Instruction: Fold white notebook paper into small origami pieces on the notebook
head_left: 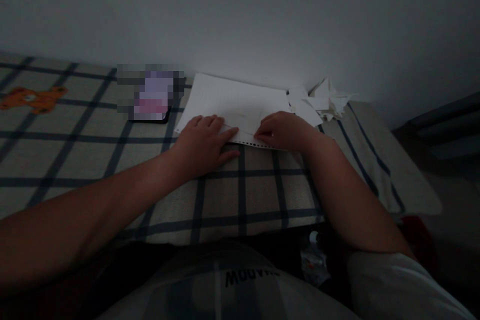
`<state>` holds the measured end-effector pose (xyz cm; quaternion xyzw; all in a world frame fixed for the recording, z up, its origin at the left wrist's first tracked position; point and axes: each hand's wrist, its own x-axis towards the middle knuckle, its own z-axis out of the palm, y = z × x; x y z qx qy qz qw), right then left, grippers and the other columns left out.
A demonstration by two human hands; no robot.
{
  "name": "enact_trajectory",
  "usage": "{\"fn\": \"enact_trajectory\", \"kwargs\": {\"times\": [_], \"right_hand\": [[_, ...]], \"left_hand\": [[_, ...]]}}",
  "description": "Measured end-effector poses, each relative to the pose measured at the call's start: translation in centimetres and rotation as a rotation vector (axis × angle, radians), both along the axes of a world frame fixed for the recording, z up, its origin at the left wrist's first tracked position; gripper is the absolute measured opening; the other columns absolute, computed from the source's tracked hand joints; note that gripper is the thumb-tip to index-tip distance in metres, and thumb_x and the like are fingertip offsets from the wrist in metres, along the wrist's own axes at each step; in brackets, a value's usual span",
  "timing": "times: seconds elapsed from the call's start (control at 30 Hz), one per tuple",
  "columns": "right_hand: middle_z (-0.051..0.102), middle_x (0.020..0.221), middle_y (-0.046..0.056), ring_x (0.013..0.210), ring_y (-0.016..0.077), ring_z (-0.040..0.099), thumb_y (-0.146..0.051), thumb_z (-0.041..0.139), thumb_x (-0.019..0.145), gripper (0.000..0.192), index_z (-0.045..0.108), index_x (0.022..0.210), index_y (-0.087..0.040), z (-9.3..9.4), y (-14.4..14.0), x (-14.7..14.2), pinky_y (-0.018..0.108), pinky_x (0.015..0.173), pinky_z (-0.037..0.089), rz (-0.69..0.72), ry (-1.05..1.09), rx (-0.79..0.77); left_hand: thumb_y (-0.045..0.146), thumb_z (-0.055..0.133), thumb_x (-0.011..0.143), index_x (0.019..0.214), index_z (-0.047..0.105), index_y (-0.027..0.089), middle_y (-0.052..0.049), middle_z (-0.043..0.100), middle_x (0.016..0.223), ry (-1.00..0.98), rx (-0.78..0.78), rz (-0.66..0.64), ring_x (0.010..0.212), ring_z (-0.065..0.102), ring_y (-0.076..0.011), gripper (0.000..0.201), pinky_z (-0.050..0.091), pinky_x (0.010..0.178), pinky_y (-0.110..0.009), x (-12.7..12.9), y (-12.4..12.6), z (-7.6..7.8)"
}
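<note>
A white sheet of paper (pixel 232 102) with punched holes along its near edge lies on a checked cloth (pixel 112 160) near the wall. My left hand (pixel 204 142) rests flat on the sheet's near left corner, fingers spread and pointing right. My right hand (pixel 283 131) lies with curled fingers on the near edge of the sheet, fingertips pressing the paper close to my left fingertips. Neither hand lifts the paper.
A phone with a lit screen (pixel 152 100) lies left of the sheet. Several crumpled or folded white paper pieces (pixel 326 97) sit at the back right by the wall. An orange cartoon figure (pixel 33 99) is printed on the cloth at far left. The cloth ends at right.
</note>
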<state>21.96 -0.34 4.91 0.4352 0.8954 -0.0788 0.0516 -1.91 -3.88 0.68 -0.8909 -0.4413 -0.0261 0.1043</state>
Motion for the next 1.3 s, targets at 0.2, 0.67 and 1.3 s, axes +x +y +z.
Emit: {"fn": "enact_trajectory", "kwargs": {"times": [0.2, 0.67, 1.3], "right_hand": [[0.08, 0.102, 0.008, 0.092, 0.0203, 0.069, -0.022, 0.059, 0.095, 0.026, 0.083, 0.103, -0.018, -0.7, 0.2, 0.6, 0.031, 0.079, 0.044, 0.035, 0.102, 0.059], [0.074, 0.104, 0.008, 0.087, 0.0181, 0.064, -0.033, 0.051, 0.105, 0.034, 0.082, 0.106, -0.019, -1.8, -0.1, -0.6, 0.032, 0.07, 0.034, 0.097, 0.096, 0.112], [0.074, 0.101, 0.007, 0.085, 0.0182, 0.064, -0.034, 0.048, 0.105, 0.037, 0.081, 0.099, -0.019, -1.5, -0.2, -0.9, 0.033, 0.069, 0.035, 0.091, 0.084, 0.122]], "left_hand": [[0.062, 0.05, 0.101, 0.148, 0.059, 0.024, -0.018, 0.062, 0.142, -0.012, -0.009, 0.0, 0.133, 0.057, -0.0372, 0.06, 0.043, 0.109, -0.049, 0.1, 0.0, 0.0], [0.071, 0.054, 0.095, 0.147, 0.061, 0.02, -0.019, 0.054, 0.155, -0.079, 0.02, -0.009, 0.145, 0.046, -0.0406, 0.073, 0.033, 0.119, -0.053, -0.2, -0.2, -0.6], [0.075, 0.038, 0.098, 0.122, 0.072, 0.014, -0.021, 0.071, 0.115, -0.034, 0.097, 0.221, 0.123, 0.056, -0.0427, 0.074, 0.038, 0.101, -0.053, -0.6, -0.2, 1.0]]}}
